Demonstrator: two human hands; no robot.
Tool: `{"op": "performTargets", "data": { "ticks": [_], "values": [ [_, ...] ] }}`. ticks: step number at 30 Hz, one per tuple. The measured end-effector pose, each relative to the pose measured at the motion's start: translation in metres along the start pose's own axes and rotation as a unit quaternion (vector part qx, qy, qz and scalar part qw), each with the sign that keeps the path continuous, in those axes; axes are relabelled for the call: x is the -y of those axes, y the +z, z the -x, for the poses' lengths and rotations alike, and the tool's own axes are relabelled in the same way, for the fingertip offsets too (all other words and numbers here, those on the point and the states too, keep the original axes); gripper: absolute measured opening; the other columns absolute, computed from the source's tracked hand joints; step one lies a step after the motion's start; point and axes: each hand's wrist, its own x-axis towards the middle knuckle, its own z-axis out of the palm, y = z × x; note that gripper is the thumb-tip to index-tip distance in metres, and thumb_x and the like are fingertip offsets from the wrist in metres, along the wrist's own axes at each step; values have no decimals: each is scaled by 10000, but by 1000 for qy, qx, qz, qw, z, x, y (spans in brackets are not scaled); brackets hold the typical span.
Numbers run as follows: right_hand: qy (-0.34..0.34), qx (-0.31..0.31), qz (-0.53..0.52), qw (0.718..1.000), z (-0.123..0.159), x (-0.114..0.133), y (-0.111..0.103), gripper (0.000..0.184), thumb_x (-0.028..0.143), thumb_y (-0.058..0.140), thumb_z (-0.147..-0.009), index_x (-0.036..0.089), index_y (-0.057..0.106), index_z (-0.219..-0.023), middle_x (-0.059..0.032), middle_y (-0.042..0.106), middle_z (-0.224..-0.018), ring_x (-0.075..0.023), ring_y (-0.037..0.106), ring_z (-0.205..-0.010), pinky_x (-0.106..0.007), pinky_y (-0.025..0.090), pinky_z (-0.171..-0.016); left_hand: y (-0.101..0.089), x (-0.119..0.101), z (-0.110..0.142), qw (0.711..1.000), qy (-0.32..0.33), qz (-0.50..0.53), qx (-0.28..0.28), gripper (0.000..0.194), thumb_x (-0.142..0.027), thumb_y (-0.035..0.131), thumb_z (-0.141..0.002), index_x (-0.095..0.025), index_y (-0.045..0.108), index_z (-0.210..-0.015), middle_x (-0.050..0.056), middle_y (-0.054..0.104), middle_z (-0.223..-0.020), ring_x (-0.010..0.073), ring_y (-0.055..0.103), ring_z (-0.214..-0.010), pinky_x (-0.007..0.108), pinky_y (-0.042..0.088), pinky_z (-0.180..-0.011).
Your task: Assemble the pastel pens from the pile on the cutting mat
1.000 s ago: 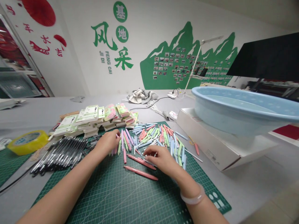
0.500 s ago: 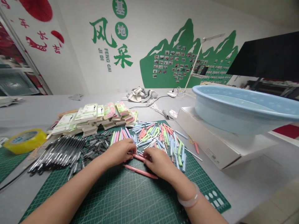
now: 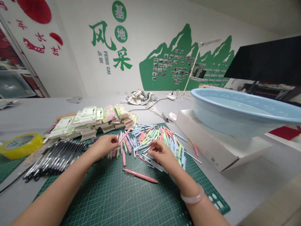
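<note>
My left hand (image 3: 107,145) pinches a slim pink pen barrel (image 3: 125,135), tilted up to the right over the pile. My right hand (image 3: 162,153) is curled over the pile's near right side, thumb and fingertips close together. Thin white pieces lie about those fingertips, and I cannot make out which, if any, is held. Between the hands spreads a pile of pastel pen parts (image 3: 150,135) in pink, green, blue and purple. A whole pink pen (image 3: 140,175) lies in front on the green cutting mat (image 3: 113,194). Another short pink barrel (image 3: 124,158) points toward me.
Black clear-barrelled pens (image 3: 54,158) lie in a row at left, beside a yellow tape roll (image 3: 22,146). Stacked card packs (image 3: 87,117) stand behind. On the right a blue basin (image 3: 235,116) rests on a white box (image 3: 211,147). Cloths (image 3: 141,97) and a cable lie farther back.
My hands were together on one pink barrel and have moved apart. The left went left and up with a pink barrel; the right shifted slightly right. The whole pink pen stays on the mat.
</note>
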Motion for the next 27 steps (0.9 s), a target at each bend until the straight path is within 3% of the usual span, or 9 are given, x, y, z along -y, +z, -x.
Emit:
{"op": "performTargets", "data": {
  "ticks": [2,4,8,12,15,17,19,24,27],
  "values": [
    [-43,88,125,987,6,2,7,107,213,661,-728,202,625,-828,19,588,-732,-120,514,-663,-236,385,-601,-3,7,-1,997,-57,-50,7,186,-342,552,-702,-182,618,-635,29,640,-569,192,605,-586,245,354,-532],
    [-77,139,236,959,14,4,14,155,214,694,-705,214,628,-845,20,587,-764,-128,515,-687,-237,365,-600,-2,10,0,994,-86,-63,19,169,-308,537,-702,-184,604,-608,32,626,-513,189,606,-539,246,366,-528],
    [-131,162,390,897,25,5,20,225,269,738,-675,209,598,-841,4,592,-842,-150,518,-750,-248,329,-607,10,8,-2,993,-106,-51,20,129,-297,550,-701,-184,613,-696,32,650,-532,178,609,-500,241,390,-525],
    [-154,168,427,875,24,2,20,65,184,630,-760,198,581,-801,-2,585,-810,-140,505,-729,-244,326,-604,11,3,0,993,-91,-81,7,201,-362,541,-736,-181,628,-743,68,692,-657,198,640,-615,245,396,-558],
    [-168,130,419,883,20,4,18,42,159,596,-778,190,579,-801,-10,578,-789,-154,498,-763,-258,352,-661,1,-12,10,993,-36,-100,-48,253,-403,514,-775,-202,667,-785,80,706,-819,217,632,-780,248,391,-615],
    [-179,89,405,892,17,7,16,64,133,586,-777,187,583,-811,-18,577,-786,-169,493,-800,-279,362,-710,-3,-27,20,993,103,-9,49,226,-368,513,-792,-237,693,-832,21,707,-825,170,616,-752,221,388,-635],
    [-183,51,380,905,15,9,15,78,120,583,-774,185,589,-817,-27,582,-800,-181,492,-825,-296,369,-734,-2,-41,29,969,200,64,132,219,-368,572,-757,-235,700,-875,3,703,-842,158,597,-739,210,387,-641],
    [-149,4,259,954,9,10,8,13,186,618,-772,197,625,-773,-35,611,-803,-191,531,-817,-305,403,-698,7,-54,37,967,180,97,154,263,-406,542,-774,-193,695,-774,6,654,-665,155,563,-637,216,368,-580],
    [-68,-2,101,993,7,11,1,178,241,684,-721,212,639,-890,-18,638,-784,-175,575,-735,-277,424,-609,5,-50,34,950,159,165,212,340,-459,477,-820,-187,678,-787,8,656,-679,145,565,-608,213,385,-553]
  ]
}}
